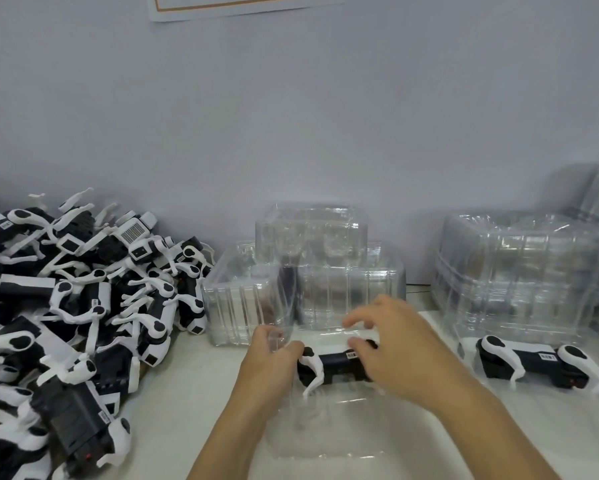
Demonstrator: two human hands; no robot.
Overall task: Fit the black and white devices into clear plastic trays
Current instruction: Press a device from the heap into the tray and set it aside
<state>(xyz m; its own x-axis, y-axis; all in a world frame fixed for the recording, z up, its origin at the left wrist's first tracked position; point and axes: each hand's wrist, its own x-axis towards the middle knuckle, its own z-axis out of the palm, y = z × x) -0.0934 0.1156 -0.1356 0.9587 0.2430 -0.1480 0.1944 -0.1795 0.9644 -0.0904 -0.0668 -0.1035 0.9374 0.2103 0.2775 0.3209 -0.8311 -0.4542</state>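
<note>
A black and white device (329, 367) lies in a clear plastic tray (329, 441) on the white table in front of me. My left hand (274, 355) grips the tray's clear left edge beside the device's white end. Over the device's right end hovers my right hand (391, 344), fingers loosely curled and blurred; whether it touches the device cannot be told. A second device (537, 365) sits in another clear tray at the right.
A big heap of loose black and white devices (73, 306) fills the left side. Stacks of empty clear trays (305, 271) stand behind my hands against the wall. More wrapped tray stacks (526, 271) stand at the back right.
</note>
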